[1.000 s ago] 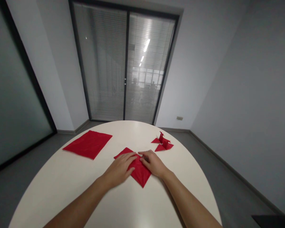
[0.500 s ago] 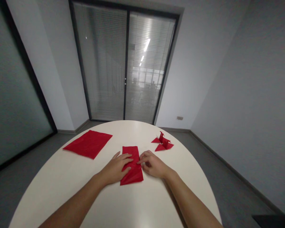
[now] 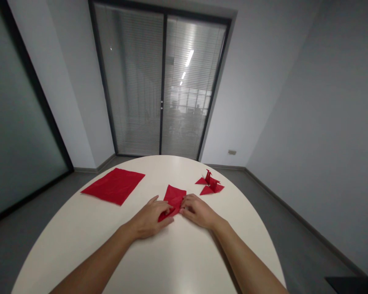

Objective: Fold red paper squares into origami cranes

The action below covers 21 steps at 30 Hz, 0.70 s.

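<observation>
A folded red paper (image 3: 174,196) lies on the round white table (image 3: 79,237) in front of me, its near end raised between my hands. My left hand (image 3: 150,218) rests on the paper's near left part, fingers curled and pinching its edge. My right hand (image 3: 198,210) grips the paper's right edge with closed fingers. The near part of the paper is hidden under both hands.
A flat red paper sheet (image 3: 114,185) lies at the table's far left. Folded red paper cranes (image 3: 211,184) sit at the far right. Beyond the table are a glass door with blinds (image 3: 162,85), grey walls and grey floor.
The folded red paper was turned from a diagonal to lengthwise, and its near end has now been folded away from me, so it looks shorter. Both hands moved slightly forward with it.
</observation>
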Each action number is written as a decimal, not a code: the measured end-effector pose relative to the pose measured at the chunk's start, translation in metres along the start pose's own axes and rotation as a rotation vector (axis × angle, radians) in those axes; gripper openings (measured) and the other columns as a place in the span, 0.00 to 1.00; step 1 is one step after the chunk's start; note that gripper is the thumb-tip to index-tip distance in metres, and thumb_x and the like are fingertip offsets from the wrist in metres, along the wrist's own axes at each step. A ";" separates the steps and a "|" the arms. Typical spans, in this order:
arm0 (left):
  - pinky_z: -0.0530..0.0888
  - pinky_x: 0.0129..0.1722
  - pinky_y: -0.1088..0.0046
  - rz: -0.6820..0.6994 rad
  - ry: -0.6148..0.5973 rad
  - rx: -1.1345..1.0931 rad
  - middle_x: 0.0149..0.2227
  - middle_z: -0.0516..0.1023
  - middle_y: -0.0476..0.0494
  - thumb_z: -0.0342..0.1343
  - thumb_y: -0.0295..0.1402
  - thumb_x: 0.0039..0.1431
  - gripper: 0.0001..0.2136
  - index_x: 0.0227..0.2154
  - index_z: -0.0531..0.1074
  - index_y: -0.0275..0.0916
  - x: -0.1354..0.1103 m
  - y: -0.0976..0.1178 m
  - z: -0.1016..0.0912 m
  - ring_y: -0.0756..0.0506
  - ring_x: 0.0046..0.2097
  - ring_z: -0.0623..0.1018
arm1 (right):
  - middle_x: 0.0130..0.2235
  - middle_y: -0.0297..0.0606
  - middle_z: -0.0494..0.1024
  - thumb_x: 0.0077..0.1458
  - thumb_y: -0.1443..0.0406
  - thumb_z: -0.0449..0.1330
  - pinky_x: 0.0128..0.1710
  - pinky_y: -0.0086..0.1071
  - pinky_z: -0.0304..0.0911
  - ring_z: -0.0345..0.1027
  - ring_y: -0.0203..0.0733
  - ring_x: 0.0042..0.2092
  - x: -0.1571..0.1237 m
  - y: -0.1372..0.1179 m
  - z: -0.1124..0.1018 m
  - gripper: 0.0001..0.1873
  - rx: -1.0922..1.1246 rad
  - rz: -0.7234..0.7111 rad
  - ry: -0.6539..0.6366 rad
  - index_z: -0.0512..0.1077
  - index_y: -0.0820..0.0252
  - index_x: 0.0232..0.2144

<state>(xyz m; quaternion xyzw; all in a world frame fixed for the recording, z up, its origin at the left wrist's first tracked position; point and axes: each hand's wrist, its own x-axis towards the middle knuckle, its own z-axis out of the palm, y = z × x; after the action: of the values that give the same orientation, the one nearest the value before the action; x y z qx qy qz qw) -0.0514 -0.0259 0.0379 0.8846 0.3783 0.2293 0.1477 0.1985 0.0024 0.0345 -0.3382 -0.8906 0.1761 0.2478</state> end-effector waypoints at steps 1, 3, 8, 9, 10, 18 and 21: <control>0.60 0.67 0.50 -0.009 0.007 0.014 0.46 0.83 0.45 0.52 0.40 0.68 0.10 0.43 0.76 0.43 0.000 -0.001 0.001 0.42 0.49 0.79 | 0.38 0.40 0.80 0.66 0.62 0.58 0.50 0.41 0.64 0.71 0.47 0.47 0.000 0.000 0.000 0.09 -0.009 0.008 0.005 0.76 0.56 0.35; 0.61 0.66 0.51 -0.019 0.021 0.041 0.47 0.82 0.43 0.50 0.39 0.70 0.11 0.43 0.76 0.42 0.002 -0.004 0.004 0.41 0.51 0.79 | 0.36 0.40 0.79 0.66 0.62 0.57 0.48 0.40 0.64 0.70 0.47 0.45 -0.001 0.000 0.002 0.10 -0.029 0.021 0.020 0.75 0.57 0.33; 0.71 0.55 0.57 -0.067 0.101 0.096 0.38 0.82 0.43 0.48 0.36 0.71 0.13 0.35 0.75 0.41 0.005 -0.008 0.010 0.41 0.43 0.80 | 0.34 0.40 0.76 0.65 0.62 0.58 0.45 0.39 0.63 0.67 0.46 0.42 0.000 0.002 0.005 0.12 -0.099 0.054 0.071 0.71 0.58 0.29; 0.73 0.52 0.58 -0.094 0.126 0.100 0.38 0.82 0.42 0.49 0.36 0.71 0.12 0.36 0.76 0.41 0.005 -0.009 0.011 0.40 0.43 0.80 | 0.34 0.40 0.76 0.65 0.63 0.58 0.45 0.39 0.62 0.67 0.46 0.42 0.000 0.002 0.006 0.12 -0.113 0.060 0.080 0.71 0.58 0.28; 0.74 0.51 0.59 -0.119 0.149 0.098 0.39 0.82 0.41 0.49 0.35 0.70 0.10 0.40 0.76 0.40 0.005 -0.010 0.012 0.40 0.44 0.80 | 0.35 0.40 0.76 0.65 0.63 0.58 0.45 0.39 0.62 0.67 0.46 0.42 0.000 0.002 0.008 0.11 -0.124 0.065 0.088 0.71 0.58 0.29; 0.65 0.66 0.54 -0.029 0.181 0.110 0.67 0.66 0.35 0.54 0.27 0.62 0.29 0.66 0.60 0.38 0.004 -0.026 0.028 0.38 0.67 0.66 | 0.40 0.41 0.77 0.60 0.67 0.62 0.45 0.39 0.64 0.68 0.46 0.43 0.001 0.003 0.015 0.04 -0.148 0.083 0.113 0.73 0.59 0.40; 0.65 0.67 0.52 0.013 0.183 0.162 0.68 0.65 0.38 0.52 0.24 0.61 0.28 0.65 0.63 0.41 0.004 -0.026 0.030 0.38 0.67 0.65 | 0.42 0.41 0.78 0.64 0.67 0.60 0.47 0.39 0.65 0.69 0.46 0.45 0.000 0.003 0.014 0.07 -0.156 0.056 0.090 0.75 0.58 0.44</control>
<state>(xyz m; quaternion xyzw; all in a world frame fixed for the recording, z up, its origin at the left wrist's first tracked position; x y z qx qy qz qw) -0.0490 -0.0080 0.0028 0.8715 0.4017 0.2786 0.0393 0.1918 0.0026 0.0218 -0.3888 -0.8798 0.0977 0.2555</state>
